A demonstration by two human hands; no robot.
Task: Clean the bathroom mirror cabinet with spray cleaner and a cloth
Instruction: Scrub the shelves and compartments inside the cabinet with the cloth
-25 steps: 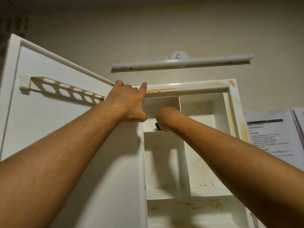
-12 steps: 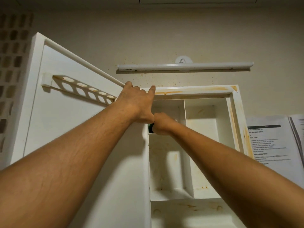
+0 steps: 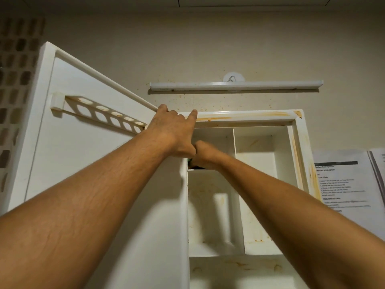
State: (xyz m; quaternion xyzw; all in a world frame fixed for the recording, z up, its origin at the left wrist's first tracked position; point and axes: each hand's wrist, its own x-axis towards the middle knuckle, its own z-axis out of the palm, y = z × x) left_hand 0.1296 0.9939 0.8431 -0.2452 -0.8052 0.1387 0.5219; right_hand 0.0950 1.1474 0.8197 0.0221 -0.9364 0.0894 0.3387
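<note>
The left hand (image 3: 173, 134) keeps its fingers hooked over the top-left corner of the cabinet (image 3: 298, 155), beside the open door (image 3: 83, 163); over the last second the right hand (image 3: 205, 153) has slid leftward through the top-left compartment, from near the divider to the hinge-side corner, and now touches the left thumb; its fingers are curled on a dark green scrap, probably the cloth (image 3: 190, 161), mostly hidden; that pass looks nearly done, though orange stains (image 3: 214, 118) along the top edge remain.
</note>
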